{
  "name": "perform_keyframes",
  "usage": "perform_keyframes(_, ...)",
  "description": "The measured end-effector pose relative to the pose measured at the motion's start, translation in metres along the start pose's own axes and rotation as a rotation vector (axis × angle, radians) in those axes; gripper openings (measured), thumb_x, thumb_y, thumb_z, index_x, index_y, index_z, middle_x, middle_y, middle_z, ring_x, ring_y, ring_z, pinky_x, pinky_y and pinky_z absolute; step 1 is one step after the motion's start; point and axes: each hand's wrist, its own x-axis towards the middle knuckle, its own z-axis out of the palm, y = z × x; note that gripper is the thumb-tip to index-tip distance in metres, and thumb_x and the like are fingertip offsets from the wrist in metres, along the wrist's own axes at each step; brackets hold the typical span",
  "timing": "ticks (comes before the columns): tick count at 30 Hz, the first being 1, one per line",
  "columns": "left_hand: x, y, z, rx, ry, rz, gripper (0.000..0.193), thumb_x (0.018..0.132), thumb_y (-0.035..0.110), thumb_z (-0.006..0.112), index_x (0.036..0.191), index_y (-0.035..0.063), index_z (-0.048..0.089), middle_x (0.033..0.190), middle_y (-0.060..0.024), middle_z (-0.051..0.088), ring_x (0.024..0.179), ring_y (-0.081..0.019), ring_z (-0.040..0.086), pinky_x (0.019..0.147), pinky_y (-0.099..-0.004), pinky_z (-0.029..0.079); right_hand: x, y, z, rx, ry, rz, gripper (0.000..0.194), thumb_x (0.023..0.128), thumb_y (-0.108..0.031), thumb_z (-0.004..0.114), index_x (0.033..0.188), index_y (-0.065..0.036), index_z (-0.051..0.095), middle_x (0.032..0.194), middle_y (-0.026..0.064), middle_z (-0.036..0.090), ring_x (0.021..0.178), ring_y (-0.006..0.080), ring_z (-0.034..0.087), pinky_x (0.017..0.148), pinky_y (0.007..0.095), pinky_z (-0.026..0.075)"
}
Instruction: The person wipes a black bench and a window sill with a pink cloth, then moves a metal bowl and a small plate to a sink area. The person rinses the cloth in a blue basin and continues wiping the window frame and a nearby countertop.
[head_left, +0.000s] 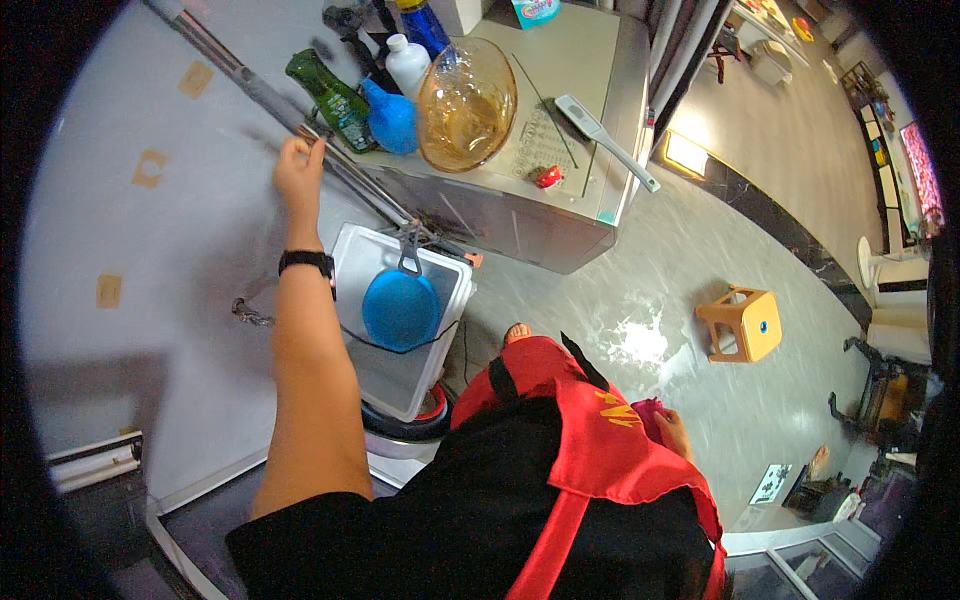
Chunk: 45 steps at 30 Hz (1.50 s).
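My left hand (299, 169), with a dark watch on its wrist, is raised at a metal rail (341, 166) along the wall. Its fingers are curled near a small brown item (306, 135); whether they grip it is unclear. Low at my right side, my right hand (673, 433) holds a crumpled magenta cloth (649, 418), beside my red apron (600, 465). Below the rail, a blue round item (401, 310) lies on a white-rimmed plastic lid or tray (366, 247). A dark looped handle (410, 253) hangs from the rail's lower end.
On the cabinet (525, 217) stand an amber glass bowl (469, 105), a green bottle (334, 101), a blue bulbous container (391, 120) and a white bottle (407, 66). A long-handled grey-white tool (607, 142) overhangs its edge. A yellow stool (759, 326) stands on the floor at right.
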Motion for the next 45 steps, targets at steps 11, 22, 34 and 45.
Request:
perform_keyframes(11,-0.194,0.011,0.01,-0.476,-0.432,-0.64,0.019,0.083,0.013,0.061,0.072,0.0063,0.048,0.067,-0.0049,0.058,0.049,-0.0103,0.051,0.044,-0.0232,0.039,-0.025,-0.025,0.008,-0.157,0.147,-0.03,0.047,0.081,-0.029,0.064,0.114,0.003,0.052,0.102,0.0174,0.062,0.092,0.0221,0.059,0.079,0.0339,0.048)
perform_keyframes(22,-0.323,0.131,0.05,-0.113,-1.647,0.134,0.022,0.073,0.016,0.067,0.091,0.0068,0.06,0.079,-0.0114,0.067,0.067,-0.0226,0.064,0.061,-0.0327,0.049,-0.077,-0.002,-0.042,0.095,0.243,-0.043,0.039,0.08,-0.023,0.063,0.114,-0.008,0.053,0.101,0.0187,0.064,0.094,0.0299,0.062,0.079,0.0371,0.048)
perform_keyframes(34,-0.394,0.235,0.05,0.132,-1.785,0.216,0.018,0.075,0.016,0.064,0.091,0.0081,0.061,0.077,-0.0124,0.066,0.072,-0.0267,0.064,0.066,-0.0352,0.05,-0.147,0.125,-0.136,-0.111,0.48,0.127,0.034,0.077,-0.018,0.064,0.106,-0.001,0.056,0.095,0.0196,0.064,0.088,0.0309,0.063,0.076,0.0373,0.049)
perform_keyframes(45,-0.374,0.251,0.045,0.352,-1.778,0.294,0.019,0.078,0.019,0.062,0.093,0.0077,0.061,0.072,-0.0072,0.064,0.064,-0.0154,0.062,0.057,-0.0293,0.049,-0.135,0.141,-0.135,-0.211,0.407,0.132,0.048,0.083,-0.044,0.054,0.089,0.002,0.063,0.086,0.0276,0.061,0.086,0.0415,0.059,0.075,0.0439,0.046)
